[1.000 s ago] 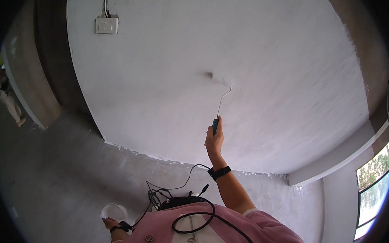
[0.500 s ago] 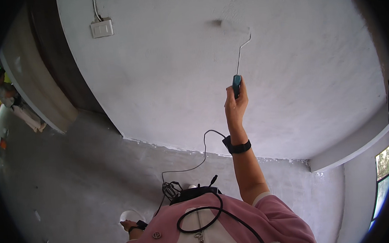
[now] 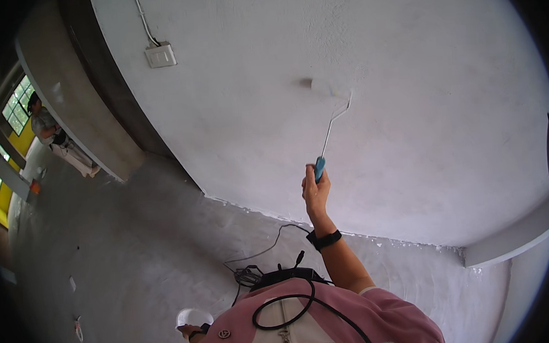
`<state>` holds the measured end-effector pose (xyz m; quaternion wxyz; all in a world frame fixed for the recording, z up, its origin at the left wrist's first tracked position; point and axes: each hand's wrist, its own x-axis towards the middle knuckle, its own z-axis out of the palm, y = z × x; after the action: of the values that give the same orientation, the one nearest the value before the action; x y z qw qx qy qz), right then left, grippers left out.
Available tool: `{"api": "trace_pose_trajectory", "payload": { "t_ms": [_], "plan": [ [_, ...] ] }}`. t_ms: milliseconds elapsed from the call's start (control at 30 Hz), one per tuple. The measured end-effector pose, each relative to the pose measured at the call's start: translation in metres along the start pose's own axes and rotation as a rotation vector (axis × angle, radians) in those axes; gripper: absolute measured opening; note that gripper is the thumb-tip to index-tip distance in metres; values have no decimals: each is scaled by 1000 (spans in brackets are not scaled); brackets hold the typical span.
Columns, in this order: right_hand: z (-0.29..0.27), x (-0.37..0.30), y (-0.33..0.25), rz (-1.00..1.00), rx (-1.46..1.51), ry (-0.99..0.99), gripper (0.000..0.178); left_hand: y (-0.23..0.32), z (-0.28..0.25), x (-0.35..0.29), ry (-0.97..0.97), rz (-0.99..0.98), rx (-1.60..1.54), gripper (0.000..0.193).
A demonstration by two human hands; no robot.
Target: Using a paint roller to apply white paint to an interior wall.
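I see the paint roller (image 3: 329, 116) raised against the white wall (image 3: 419, 89). Its sleeve, a short cylinder coated the same white as the wall, lies flat on the plaster, upper centre of the view. A thin bent wire frame runs from the sleeve's right end down to a blue handle.

My right hand (image 3: 316, 191) is closed around that blue handle, arm stretched upward; a black band (image 3: 325, 239) circles the wrist. My left hand (image 3: 190, 331) is low at the bottom edge, just beside a small white round container (image 3: 192, 315). I cannot tell whether the fingers grip it, nor what it holds.

The wall finish is matte and slightly uneven. A white rectangular switch box (image 3: 160, 55) is mounted on it upper left, with a thin cable running up from it. Along the base of the wall, flecks of white mark the joint with the grey concrete floor (image 3: 117, 254), which is rough and mottled. A black cable (image 3: 260, 253) lies in a loose coil on the floor near the wall.

My pink shirt (image 3: 369, 319) carries a black looped cord. At far left, well apart, another person (image 3: 52, 133) stands near yellow-framed windows (image 3: 17, 110).
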<state>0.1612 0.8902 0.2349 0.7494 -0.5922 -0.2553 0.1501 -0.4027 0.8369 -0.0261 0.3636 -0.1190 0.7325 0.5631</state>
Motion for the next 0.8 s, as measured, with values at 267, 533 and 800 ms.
{"api": "trace_pose_trajectory", "payload": {
  "t_ms": [267,533,800],
  "plan": [
    [-22,-35,54,60,-228,108,25,7,-12,-18,48,55,-52,42],
    [-8,26,-39,-175,-175,16,24,15,-6,-15,43,75,-48,44],
    [21,42,-113,-218,84,-136,32,25,1,9,21,87,-42,47]
  ]
}}
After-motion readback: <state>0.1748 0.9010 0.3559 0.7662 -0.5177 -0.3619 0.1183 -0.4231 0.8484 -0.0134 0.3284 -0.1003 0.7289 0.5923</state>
